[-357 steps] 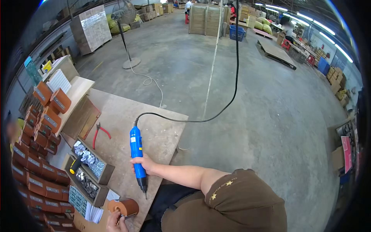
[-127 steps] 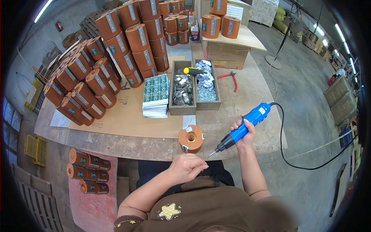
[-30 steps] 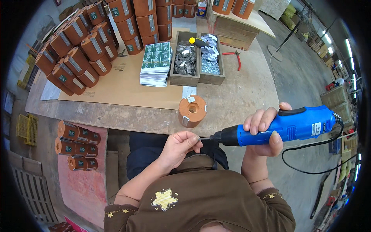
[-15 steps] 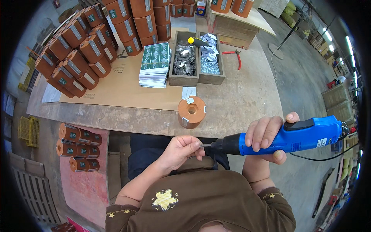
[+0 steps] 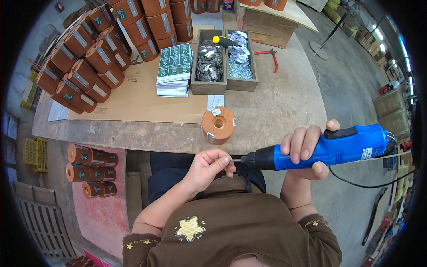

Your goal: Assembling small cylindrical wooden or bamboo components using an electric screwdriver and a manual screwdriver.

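Note:
My right hand (image 5: 305, 149) is wrapped round a blue electric screwdriver (image 5: 331, 149) with a black nose, held level and pointing left. Its thin metal bit (image 5: 237, 160) reaches the fingertips of my left hand (image 5: 209, 167). Those fingers are pinched together at the bit's tip; whatever small thing sits between them is hidden. Just beyond my hands, near the table's front edge, stands a short brown cylinder (image 5: 218, 127) with a hole in its top. Small metal brackets and a pale tag show around its rim.
Two wooden trays hold dark metal pieces (image 5: 210, 64) and silvery screws (image 5: 239, 71); a yellow-handled tool (image 5: 222, 41) lies across them. Red pliers (image 5: 273, 60) lie to the right. Left are stacked labels (image 5: 173, 71) and piled brown cylinders (image 5: 95, 58). More cylinders (image 5: 91, 171) rest on a lower pink surface (image 5: 100, 213).
The screwdriver and both hands have shifted slightly farther from my body, with the left fingers still at the bit's tip. The view has moved a little; the brown cylinder stays on the table.

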The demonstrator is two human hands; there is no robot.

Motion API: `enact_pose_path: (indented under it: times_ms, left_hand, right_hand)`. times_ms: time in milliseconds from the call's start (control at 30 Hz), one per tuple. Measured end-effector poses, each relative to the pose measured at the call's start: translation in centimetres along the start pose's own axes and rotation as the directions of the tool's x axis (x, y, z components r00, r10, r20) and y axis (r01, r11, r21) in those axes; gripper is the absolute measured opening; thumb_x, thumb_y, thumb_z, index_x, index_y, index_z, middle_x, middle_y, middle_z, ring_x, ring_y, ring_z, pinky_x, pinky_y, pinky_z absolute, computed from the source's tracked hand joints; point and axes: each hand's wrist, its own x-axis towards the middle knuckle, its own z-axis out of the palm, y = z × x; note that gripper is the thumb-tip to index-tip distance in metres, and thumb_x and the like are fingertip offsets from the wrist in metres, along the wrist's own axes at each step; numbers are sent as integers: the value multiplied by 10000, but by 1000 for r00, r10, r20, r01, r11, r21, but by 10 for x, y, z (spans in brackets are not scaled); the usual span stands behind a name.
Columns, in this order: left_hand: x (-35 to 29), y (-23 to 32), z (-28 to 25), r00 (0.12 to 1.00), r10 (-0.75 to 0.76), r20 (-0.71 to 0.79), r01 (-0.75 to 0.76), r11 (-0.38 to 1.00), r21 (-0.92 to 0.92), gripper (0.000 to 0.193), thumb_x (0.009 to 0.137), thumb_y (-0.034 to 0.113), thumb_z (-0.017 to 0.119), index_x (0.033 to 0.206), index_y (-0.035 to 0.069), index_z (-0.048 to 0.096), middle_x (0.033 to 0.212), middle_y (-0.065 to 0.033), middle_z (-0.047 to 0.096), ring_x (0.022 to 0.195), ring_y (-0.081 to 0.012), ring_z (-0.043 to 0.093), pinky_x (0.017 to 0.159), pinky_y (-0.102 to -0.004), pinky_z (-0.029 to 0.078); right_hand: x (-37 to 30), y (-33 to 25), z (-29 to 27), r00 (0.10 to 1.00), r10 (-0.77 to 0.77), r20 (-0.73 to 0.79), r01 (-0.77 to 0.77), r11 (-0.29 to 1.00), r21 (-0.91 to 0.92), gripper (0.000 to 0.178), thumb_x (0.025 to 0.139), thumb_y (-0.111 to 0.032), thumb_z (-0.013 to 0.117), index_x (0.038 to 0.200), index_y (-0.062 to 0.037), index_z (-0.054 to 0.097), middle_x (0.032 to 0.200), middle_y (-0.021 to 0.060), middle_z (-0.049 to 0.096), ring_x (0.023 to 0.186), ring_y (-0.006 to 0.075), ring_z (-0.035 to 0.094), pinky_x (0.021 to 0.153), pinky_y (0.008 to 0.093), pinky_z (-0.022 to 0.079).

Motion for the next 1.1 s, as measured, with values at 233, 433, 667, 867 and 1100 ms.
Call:
enact_pose_path:
  times_ms: [233,433,667,867,1100]
  left_hand:
    - [11,-4,5,991,3,134,-22,990,139,160,864,148,489,864,-2,546,766,-86,590,674,-143,558,636,-259,463]
    - [62,48,6,663,640,390,-655,242,716,205,809,165,540,884,-26,541,821,-125,571,812,-256,553,726,-329,436]
    - [178,98,-55,916,380,130,-95,-110,989,162,753,111,551,894,56,609,865,-113,606,807,-239,579,694,-328,445]
    - [214,91,-85,976,217,12,118,-576,809,194,694,127,558,857,181,649,901,-52,614,902,-231,547,762,-396,398]
    - [223,94,-81,987,159,-2,98,-602,793,211,652,165,623,863,175,627,849,-39,616,874,-233,553,747,-380,375]
  right_hand:
    - [5,-20,-10,992,14,129,-10,999,-31,685,682,-57,600,1255,-105,226,741,96,531,643,214,542,655,392,476]
    - [3,-33,-12,989,-146,37,149,981,-121,633,711,-106,581,1257,-69,262,745,59,504,638,159,510,633,326,445]
    - [-10,-48,-20,981,-185,-55,176,974,-139,625,724,-119,558,1260,-78,240,758,72,500,648,173,510,642,349,448]
    - [-13,-58,-18,981,-187,-41,172,955,-244,607,712,-142,578,1233,-60,278,728,32,468,625,127,472,648,299,424]
    - [-15,-59,-20,980,-195,-45,174,941,-292,611,703,-147,574,1227,-65,271,726,32,467,627,133,477,654,307,432]
